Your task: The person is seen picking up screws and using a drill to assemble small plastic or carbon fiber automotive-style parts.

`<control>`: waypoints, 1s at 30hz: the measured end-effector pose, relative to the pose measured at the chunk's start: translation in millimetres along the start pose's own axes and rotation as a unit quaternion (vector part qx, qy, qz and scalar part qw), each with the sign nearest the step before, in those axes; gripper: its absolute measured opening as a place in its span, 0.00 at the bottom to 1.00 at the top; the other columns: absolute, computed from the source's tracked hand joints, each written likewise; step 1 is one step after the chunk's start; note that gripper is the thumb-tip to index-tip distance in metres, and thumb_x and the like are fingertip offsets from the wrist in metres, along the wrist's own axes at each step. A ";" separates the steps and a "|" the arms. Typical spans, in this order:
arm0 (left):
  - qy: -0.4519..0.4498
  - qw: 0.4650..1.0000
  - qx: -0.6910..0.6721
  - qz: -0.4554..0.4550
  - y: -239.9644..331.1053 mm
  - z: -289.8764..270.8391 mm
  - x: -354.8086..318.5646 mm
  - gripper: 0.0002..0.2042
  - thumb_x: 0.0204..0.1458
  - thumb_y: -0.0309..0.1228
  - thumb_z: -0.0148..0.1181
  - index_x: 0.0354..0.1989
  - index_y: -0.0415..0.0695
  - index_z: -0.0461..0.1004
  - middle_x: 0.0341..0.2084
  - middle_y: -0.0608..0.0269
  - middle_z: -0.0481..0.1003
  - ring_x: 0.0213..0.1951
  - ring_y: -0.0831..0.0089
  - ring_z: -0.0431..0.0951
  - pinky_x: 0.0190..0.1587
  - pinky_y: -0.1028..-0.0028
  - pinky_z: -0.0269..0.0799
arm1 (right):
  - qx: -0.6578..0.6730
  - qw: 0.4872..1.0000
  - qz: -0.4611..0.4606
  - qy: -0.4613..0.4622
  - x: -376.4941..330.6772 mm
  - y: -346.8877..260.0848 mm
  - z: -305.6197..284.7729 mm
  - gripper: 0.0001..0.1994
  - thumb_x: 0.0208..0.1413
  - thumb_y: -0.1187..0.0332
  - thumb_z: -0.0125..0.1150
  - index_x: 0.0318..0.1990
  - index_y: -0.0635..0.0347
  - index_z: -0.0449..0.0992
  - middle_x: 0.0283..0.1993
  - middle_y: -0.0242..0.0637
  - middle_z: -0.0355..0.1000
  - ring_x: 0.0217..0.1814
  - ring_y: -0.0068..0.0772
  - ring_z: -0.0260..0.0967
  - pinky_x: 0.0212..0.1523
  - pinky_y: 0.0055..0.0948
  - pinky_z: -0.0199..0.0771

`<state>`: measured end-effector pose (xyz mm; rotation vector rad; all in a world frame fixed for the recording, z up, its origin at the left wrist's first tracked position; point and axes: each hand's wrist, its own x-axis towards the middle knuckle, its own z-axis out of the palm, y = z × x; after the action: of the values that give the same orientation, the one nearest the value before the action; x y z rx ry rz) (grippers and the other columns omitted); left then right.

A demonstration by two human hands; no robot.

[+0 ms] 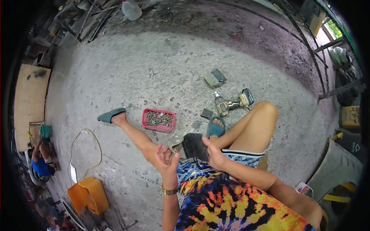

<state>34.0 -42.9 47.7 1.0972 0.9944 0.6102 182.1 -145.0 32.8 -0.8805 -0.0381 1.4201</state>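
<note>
My right hand (pixel 216 154) grips the right edge of a dark, flat-sided block (pixel 195 146) above my lap. A curved grey metal piece (pixel 175 142) with a hole juts from the block's left side. Just below that piece is my left hand (pixel 167 158), palm up, its fingers loosely bent and apart; whether the fingertips touch the metal I cannot tell. Beyond my hands, a pink plastic basket (pixel 144 122) of bolts and nuts sits on the concrete floor between my legs. To its right lies a cordless impact wrench (pixel 231 105) with a socket on its nose.
A grey-and-black block (pixel 215 78) and a small dark piece (pixel 207 113) lie near the wrench. An orange container (pixel 93 195) and a looped hose (pixel 101 150) are at left, where another person (pixel 41 164) sits. A plastic jug (pixel 132 10) stands far off; a grey chair (pixel 337 163) is at right.
</note>
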 end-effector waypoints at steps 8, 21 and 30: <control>-0.034 0.997 -0.065 -0.026 3.2 -13.5 6.8 0.33 0.54 0.22 0.59 0.67 0.43 0.49 0.49 0.60 0.69 0.53 0.71 0.70 0.55 0.71 0.66 | 0.102 0.993 0.046 0.046 8.8 -13.4 -10.8 0.30 0.65 0.44 0.40 0.64 0.59 0.60 0.63 0.38 0.65 0.64 0.31 0.62 0.66 0.35 0.60; -0.021 0.999 -0.029 -0.003 0.9 -12.1 6.4 0.34 0.52 0.20 0.60 0.66 0.42 0.50 0.49 0.58 0.68 0.53 0.69 0.69 0.54 0.72 0.67 | 0.096 0.993 0.061 0.042 8.1 -3.4 -5.1 0.23 0.66 0.52 0.45 0.59 0.60 0.67 0.58 0.35 0.69 0.58 0.29 0.67 0.62 0.33 0.64; 0.011 0.997 0.057 0.053 3.0 -7.9 1.7 0.37 0.47 0.18 0.64 0.65 0.41 0.50 0.54 0.53 0.64 0.57 0.66 0.67 0.58 0.69 0.66 | 0.118 0.991 0.046 0.039 16.7 6.6 -10.0 0.26 0.62 0.49 0.50 0.56 0.62 0.69 0.56 0.40 0.70 0.56 0.32 0.69 0.60 0.33 0.67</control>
<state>27.9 -36.9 48.9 1.2521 1.0031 0.6589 185.1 -136.3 14.4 -0.7468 0.2280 1.4397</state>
